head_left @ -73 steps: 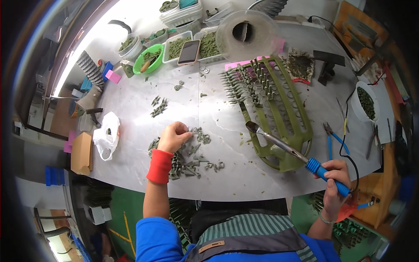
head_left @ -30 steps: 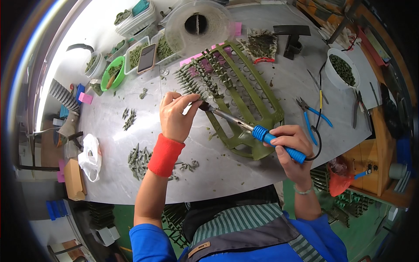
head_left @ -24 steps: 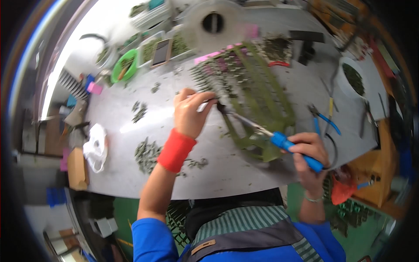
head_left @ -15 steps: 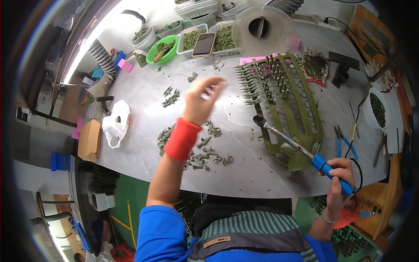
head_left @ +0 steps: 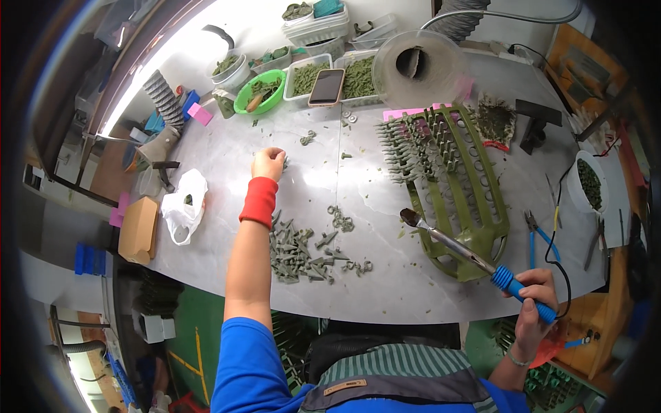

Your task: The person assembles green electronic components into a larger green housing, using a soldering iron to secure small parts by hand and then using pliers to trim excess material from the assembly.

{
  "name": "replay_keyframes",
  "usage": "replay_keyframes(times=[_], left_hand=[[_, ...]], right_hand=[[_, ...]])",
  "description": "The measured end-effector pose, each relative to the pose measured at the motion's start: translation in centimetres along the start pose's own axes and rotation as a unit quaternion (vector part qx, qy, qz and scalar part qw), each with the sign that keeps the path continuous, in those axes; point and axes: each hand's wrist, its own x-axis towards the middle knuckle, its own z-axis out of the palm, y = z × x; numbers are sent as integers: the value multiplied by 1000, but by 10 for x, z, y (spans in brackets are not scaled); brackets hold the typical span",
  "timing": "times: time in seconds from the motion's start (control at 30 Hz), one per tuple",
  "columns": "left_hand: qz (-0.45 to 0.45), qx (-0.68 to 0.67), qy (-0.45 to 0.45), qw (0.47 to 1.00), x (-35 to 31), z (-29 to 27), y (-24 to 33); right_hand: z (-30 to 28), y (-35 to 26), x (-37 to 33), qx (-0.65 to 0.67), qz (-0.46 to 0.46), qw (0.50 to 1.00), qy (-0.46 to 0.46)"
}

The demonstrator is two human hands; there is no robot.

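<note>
My left hand (head_left: 267,164), with a red wristband, is down at the table left of centre. Its fingers are closed on a small grey-green part (head_left: 286,163), which mostly hides under them. In my right hand (head_left: 536,294) is a soldering iron (head_left: 506,279) with a blue handle, held by the grip. The iron's dark, flat tip (head_left: 411,217) points left, above the table beside an olive-green slotted frame (head_left: 436,199). Rows of small pointed green parts (head_left: 402,146) stand on that frame's far left portion. Nearer me lies a heap of loose grey-green cone-shaped parts (head_left: 295,253).
Tubs of green pieces (head_left: 308,78), a phone (head_left: 326,87) and a green bowl (head_left: 259,93) line the back. A clear funnel hood (head_left: 446,72) stands behind the frame. Blue-handled pliers (head_left: 541,236) lie right, near the iron's cord (head_left: 567,272). A white plastic bag (head_left: 184,206) sits left.
My left hand has swung left and down to the small parts on the table, its fingers closing there. My right hand still holds the iron in nearly the same place.
</note>
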Motion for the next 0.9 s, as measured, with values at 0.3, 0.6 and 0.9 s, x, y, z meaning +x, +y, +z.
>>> replay_keyframes(times=[0.3, 0.6, 0.9], left_hand=[[236, 71, 88, 965, 26, 47, 19], [190, 87, -32, 978, -11, 30, 37], [163, 11, -60, 985, -59, 21, 47]], right_hand=[[0, -13, -1, -17, -6, 1000, -6], [-1, -13, -1, -10, 3, 1000, 14], [-6, -10, -1, -5, 1, 1000, -3]])
